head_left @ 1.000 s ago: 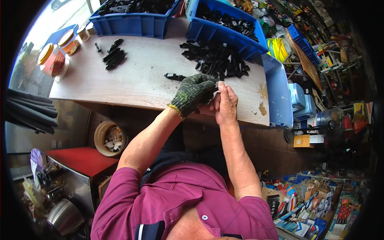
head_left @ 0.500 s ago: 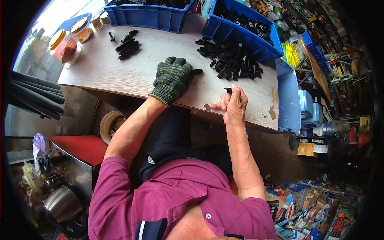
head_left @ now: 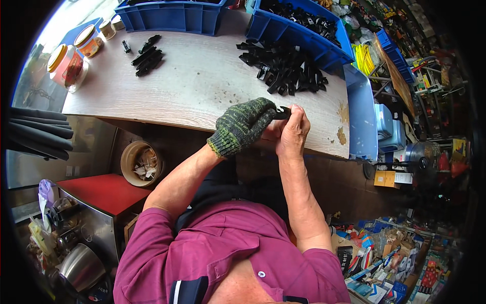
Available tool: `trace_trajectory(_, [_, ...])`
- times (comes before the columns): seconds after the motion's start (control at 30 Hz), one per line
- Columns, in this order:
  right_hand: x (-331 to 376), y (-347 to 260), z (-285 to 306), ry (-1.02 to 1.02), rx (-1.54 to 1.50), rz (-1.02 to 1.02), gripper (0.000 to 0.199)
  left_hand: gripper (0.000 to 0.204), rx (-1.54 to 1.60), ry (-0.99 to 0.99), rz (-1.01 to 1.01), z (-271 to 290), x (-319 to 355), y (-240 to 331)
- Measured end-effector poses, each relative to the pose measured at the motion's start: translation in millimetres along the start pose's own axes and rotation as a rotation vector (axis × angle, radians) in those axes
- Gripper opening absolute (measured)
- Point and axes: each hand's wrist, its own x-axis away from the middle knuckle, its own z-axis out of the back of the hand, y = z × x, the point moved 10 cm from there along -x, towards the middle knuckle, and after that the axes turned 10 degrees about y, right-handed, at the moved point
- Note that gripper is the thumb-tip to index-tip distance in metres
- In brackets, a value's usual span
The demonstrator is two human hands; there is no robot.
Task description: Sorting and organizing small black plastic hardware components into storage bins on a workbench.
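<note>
**Inspector:** Start with the biggest surface and its edges.

**Assistant:** Wooden worktable [head_left: 192,86], pale and worn. Its near edge runs just in front of both hands; the middle of the top is bare between two groups of parts. A blue panel [head_left: 362,119] stands at its right end.

**Inspector:** Containers?

**Assistant:** A blue crate [head_left: 172,17] at the far edge, contents not legible. A second blue bin [head_left: 298,35] to its right holds black plastic parts. Below the table on the left, a round tan bucket [head_left: 139,162] with pale scraps inside, beside a red-topped stand [head_left: 104,190].

**Inspector:** Packages and labels?

**Assistant:** Lidded jars [head_left: 68,63] with orange and red contents at the far left corner. Yellow-and-white cartons [head_left: 390,178] sit low on the right; coloured packets [head_left: 385,258] litter the floor at lower right.

**Inspector:** Loose stock?

**Assistant:** A large heap of black clips [head_left: 286,68] lies in front of the second bin; a small row of black pieces [head_left: 148,55] lies well apart on the left.

**Inspector:** Hands?

**Assistant:** Left hand [head_left: 243,124], in a green knit glove, is curled closed on a small black part [head_left: 281,113] at the table's near edge. Bare right hand [head_left: 292,133] touches it, fingers bent and pinching the same part.
</note>
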Motion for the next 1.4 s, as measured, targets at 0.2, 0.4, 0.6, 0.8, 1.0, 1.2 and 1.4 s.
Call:
trace_trajectory(0.2, [17, -24, -13, -0.016, 0.092, 0.121, 0.025, 0.03, -0.029, 0.204, -0.226, 0, 2, 24])
trace_trajectory(0.4, [10, -16, 2, 0.014, -0.013, 0.053, 0.029, 0.03, 0.027, 0.074, 0.119, -30, 0, 1])
trace_trajectory(0.6, [18, -11, -3, 0.006, -0.054, -0.227, 0.026, 0.026, -0.574, 0.304, -0.245, 75, -2, -1])
trace_trajectory(0.8, [-25, -23, 39, 0.207, -0.106, -0.282, 0.03, 0.034, -1.062, 0.414, -0.08, 229, -23, -58])
trace_trajectory(1.0, [-107, -47, 154, 0.707, -0.091, -0.149, 0.035, 0.035, -1.096, 0.325, -0.08, 239, -41, -69])
trace_trajectory(1.2, [-104, -37, 131, 0.472, 0.109, -0.138, 0.034, 0.038, -1.048, 0.205, -0.354, 209, -53, -49])
trace_trajectory(1.4, [-113, -26, 80, 0.223, 0.284, -0.156, 0.029, 0.035, -1.072, 0.208, -0.314, 206, -62, -78])
